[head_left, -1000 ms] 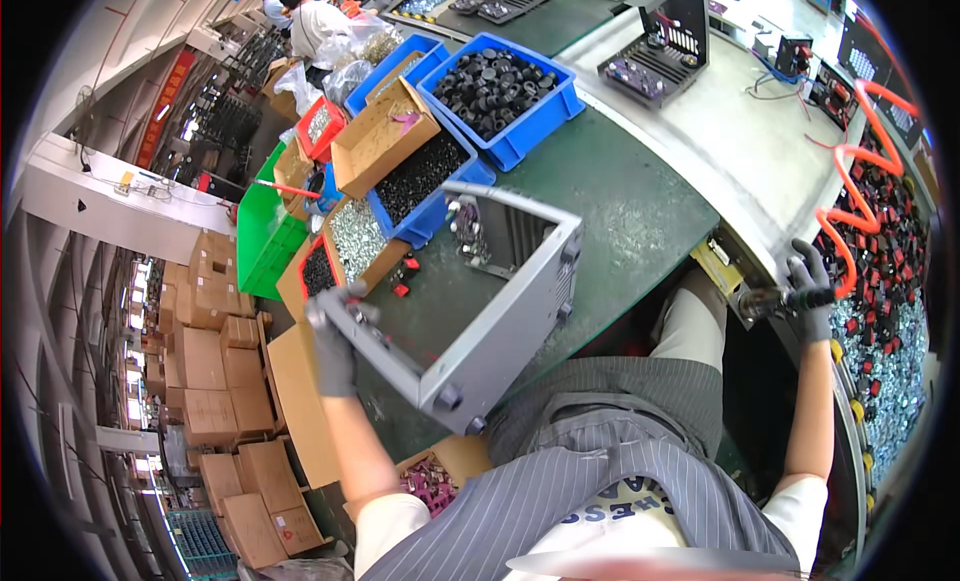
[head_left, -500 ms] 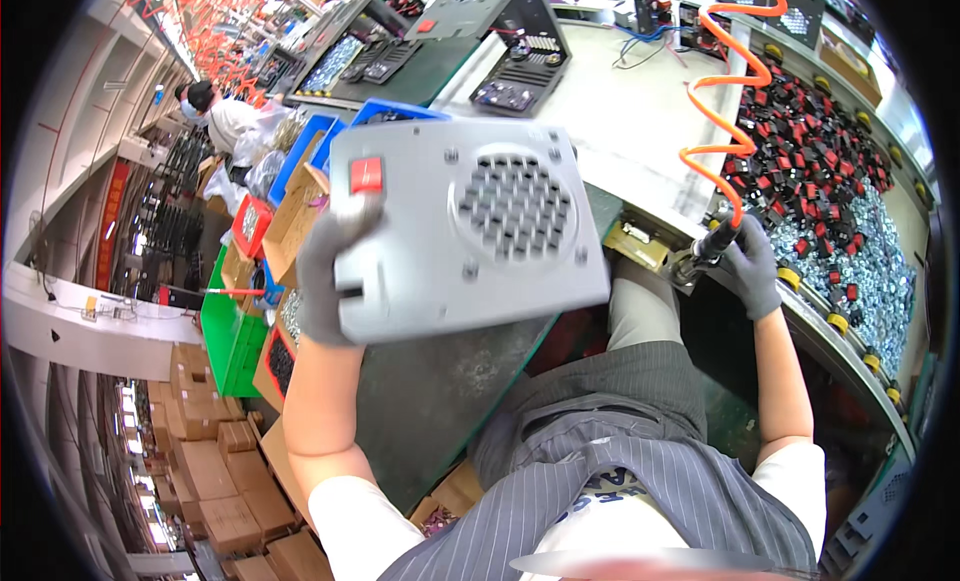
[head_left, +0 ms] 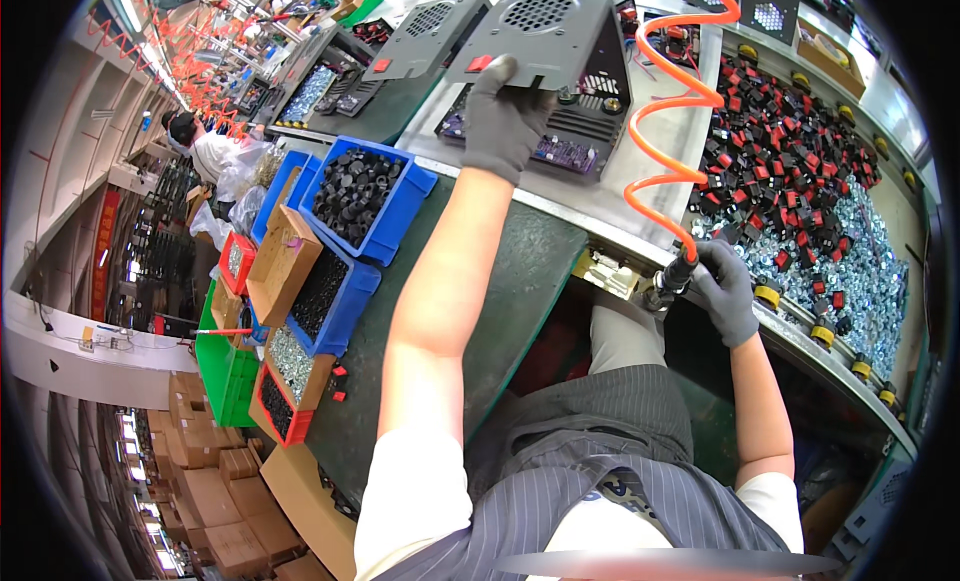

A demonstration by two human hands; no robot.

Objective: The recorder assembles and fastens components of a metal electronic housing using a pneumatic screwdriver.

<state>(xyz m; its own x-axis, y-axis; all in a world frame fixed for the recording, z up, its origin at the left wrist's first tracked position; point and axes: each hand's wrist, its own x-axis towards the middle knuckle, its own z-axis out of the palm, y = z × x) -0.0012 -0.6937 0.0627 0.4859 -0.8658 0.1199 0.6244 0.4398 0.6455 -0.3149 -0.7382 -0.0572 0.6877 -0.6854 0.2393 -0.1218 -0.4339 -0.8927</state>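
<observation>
At the far side of the bench, my left hand, in a dark grey glove, is closed on the near edge of a grey metal housing. The housing has a round perforated vent and a red switch beside my fingers. Beneath its panel a slotted black base and a purple circuit board show. My right hand, also gloved, is closed around an air-powered hand tool hanging from an orange coiled hose. The tool is over the bench's near edge; its tip is hard to make out.
A similar housing stands to the left. Blue bins of black parts and a green crate line the left side. At right, a tray holds red-and-black switches and loose metal pieces. A co-worker is far left.
My left hand has carried the grey housing away from me and up to the far bench, where it now stands. My right hand has shifted slightly left and down with the air tool.
</observation>
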